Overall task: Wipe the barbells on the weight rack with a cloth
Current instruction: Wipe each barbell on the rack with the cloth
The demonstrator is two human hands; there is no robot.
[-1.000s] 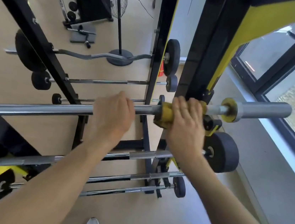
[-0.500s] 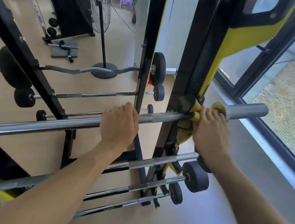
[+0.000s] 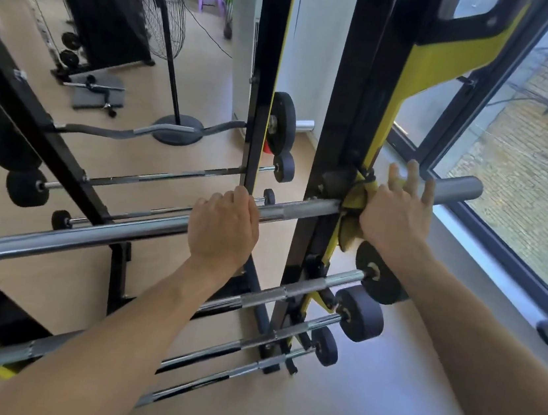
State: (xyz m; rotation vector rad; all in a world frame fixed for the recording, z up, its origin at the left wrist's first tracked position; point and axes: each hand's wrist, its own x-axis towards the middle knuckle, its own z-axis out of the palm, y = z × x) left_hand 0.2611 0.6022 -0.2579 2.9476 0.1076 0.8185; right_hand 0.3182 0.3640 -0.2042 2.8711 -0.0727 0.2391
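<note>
Two hands on one barbell (image 3: 106, 238) over tan gym floor (image 3: 211, 89), left hand (image 3: 225, 229) gripping the bar, right hand (image 3: 395, 218) fingers spread, pressing yellow cloth (image 3: 356, 196) beside the rack upright (image 3: 334, 180), window (image 3: 530, 163) close right.

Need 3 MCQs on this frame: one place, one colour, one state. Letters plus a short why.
1. Where is the cloth?
A. on the floor
B. on the top barbell beside the rack upright
C. over the fan

2. What colour is the cloth?
A. yellow
B. blue
C. white

3. What is the left hand doing?
A. hanging free
B. lying flat on the floor
C. curled over the top barbell

Key:
1 B: it bunches on the bar at the upright, under the right hand.
2 A: its folds show yellow.
3 C: its fingers wrap over the shaft.
</note>
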